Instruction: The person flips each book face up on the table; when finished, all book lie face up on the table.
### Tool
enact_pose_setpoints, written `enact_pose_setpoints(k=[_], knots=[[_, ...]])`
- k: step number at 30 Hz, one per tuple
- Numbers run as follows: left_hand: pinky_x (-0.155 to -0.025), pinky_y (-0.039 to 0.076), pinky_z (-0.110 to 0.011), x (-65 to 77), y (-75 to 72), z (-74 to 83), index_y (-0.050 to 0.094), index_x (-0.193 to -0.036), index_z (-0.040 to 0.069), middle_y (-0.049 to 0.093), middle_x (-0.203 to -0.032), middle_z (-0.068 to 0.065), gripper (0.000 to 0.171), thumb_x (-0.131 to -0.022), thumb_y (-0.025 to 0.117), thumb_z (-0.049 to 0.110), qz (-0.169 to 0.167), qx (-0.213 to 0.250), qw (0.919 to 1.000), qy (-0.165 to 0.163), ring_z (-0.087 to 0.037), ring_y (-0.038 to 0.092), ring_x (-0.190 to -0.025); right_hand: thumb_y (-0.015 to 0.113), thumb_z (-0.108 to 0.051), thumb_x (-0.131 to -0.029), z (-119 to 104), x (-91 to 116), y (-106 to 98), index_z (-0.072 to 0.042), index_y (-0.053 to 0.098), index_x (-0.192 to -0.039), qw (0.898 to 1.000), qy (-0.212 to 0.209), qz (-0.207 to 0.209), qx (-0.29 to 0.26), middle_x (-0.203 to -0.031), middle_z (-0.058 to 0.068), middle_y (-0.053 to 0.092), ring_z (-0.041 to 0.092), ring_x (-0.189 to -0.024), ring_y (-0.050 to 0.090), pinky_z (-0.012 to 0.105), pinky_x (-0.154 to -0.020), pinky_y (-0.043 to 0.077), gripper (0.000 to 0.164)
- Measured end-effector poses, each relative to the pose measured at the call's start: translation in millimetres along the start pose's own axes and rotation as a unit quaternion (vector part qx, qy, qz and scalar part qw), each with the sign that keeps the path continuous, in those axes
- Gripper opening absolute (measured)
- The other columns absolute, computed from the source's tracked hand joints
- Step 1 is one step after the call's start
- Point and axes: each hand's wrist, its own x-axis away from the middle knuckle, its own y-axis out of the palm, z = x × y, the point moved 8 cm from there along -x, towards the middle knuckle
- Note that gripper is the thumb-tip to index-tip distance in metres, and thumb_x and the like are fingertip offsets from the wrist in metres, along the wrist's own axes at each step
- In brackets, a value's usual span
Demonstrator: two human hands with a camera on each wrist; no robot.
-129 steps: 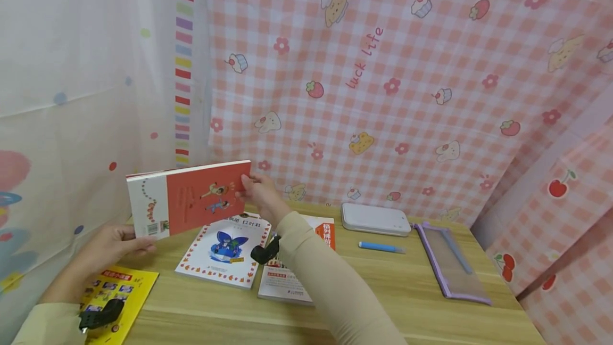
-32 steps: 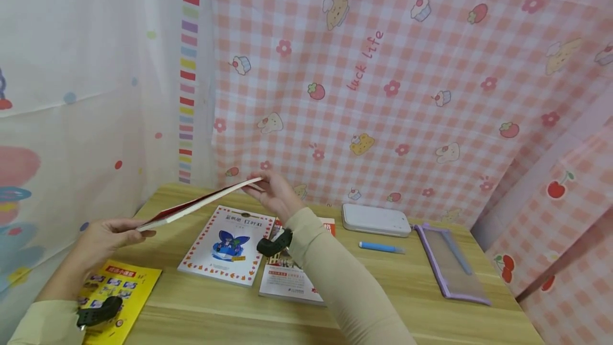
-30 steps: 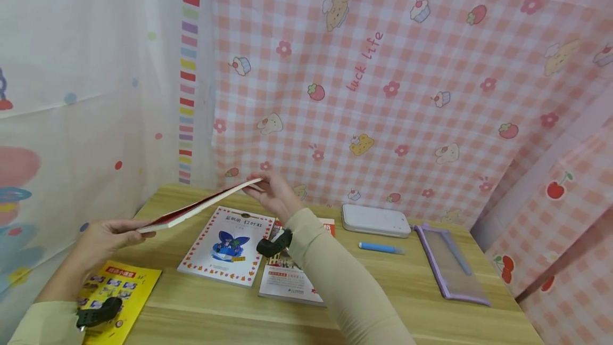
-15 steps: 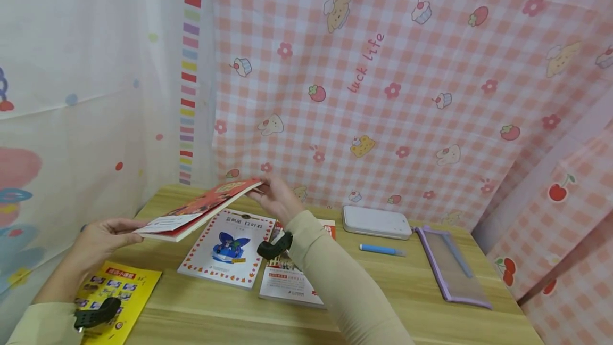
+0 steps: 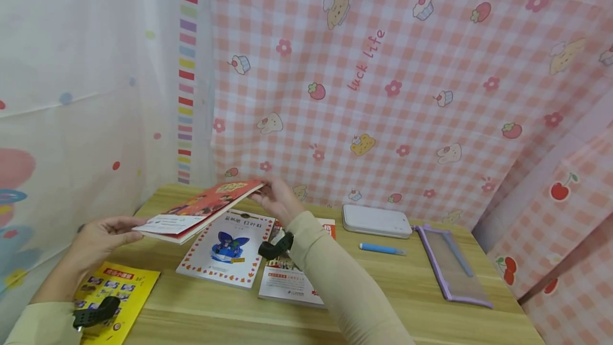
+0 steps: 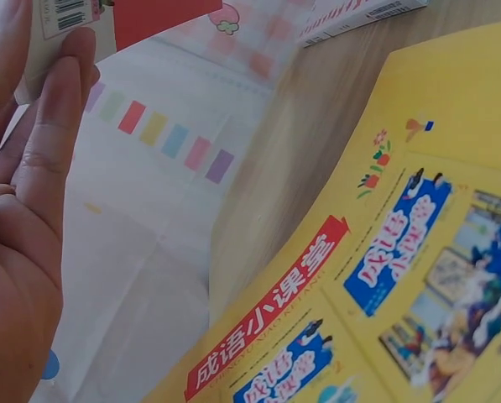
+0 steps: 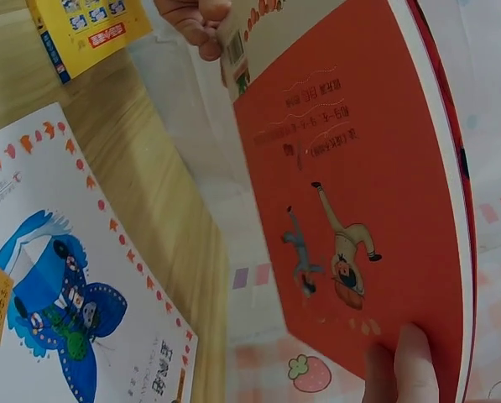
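Observation:
A red book (image 5: 210, 201) with a white band is held tilted above the table, its front cover turned upward in the head view. At its near left end, my left hand (image 5: 102, 236) pinches the white part between thumb and fingers. My right hand (image 5: 280, 198) grips the far right end. The right wrist view shows the red back cover (image 7: 342, 193) with two cartoon figures. Beneath lies a white book (image 5: 225, 249) with a blue butterfly picture. Another book (image 5: 289, 284) lies beside it, partly hidden by my right forearm. Under my left wrist lies a yellow book (image 5: 119, 292).
Toward the back of the wooden table (image 5: 230, 318) stands a white case (image 5: 375, 221). A blue marker (image 5: 381, 249) lies in front of it. Farther right is a clear pouch (image 5: 452, 268) with purple edging and a blue stick-like item inside. Patterned curtains (image 5: 364, 95) hang behind.
Earlier the red book showed its back cover to the head view, then turned nearly edge-on. Now its front cover has tipped into view. Both hands keep hold, with little shift in position lately.

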Motion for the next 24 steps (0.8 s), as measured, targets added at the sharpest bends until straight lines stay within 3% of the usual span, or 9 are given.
enact_pose_setpoints(k=[6, 24], knots=[[-0.078, 0.052, -0.015, -0.9, 1.6, -2.7, 0.073, -0.117, 0.008, 0.066, -0.103, 0.029, 0.026, -0.094, 0.075, 0.019, -0.002, 0.008, 0.9999, -0.006, 0.002, 0.064, -0.092, 0.043, 0.001, -0.105, 3, -3, -3, 0.01, 0.038, -0.145, 1.0, 0.009, -0.015, 0.003, -0.15, 0.03, 0.042, 0.043, -0.141, 0.041, 0.047, -0.11, 0.043, 0.042], [-0.078, 0.053, -0.016, -2.4, 4.3, -1.6, 0.072, -0.119, 0.011, 0.066, -0.107, 0.031, 0.026, -0.093, 0.075, 0.011, -0.033, 0.034, 0.9988, -0.01, 0.0, 0.066, -0.092, 0.046, -0.005, -0.105, 3, -8, -12, 0.009, 0.038, -0.144, 1.0, 0.007, -0.004, 0.012, -0.129, 0.026, 0.057, 0.036, -0.125, 0.057, 0.037, -0.095, 0.055, 0.042]])
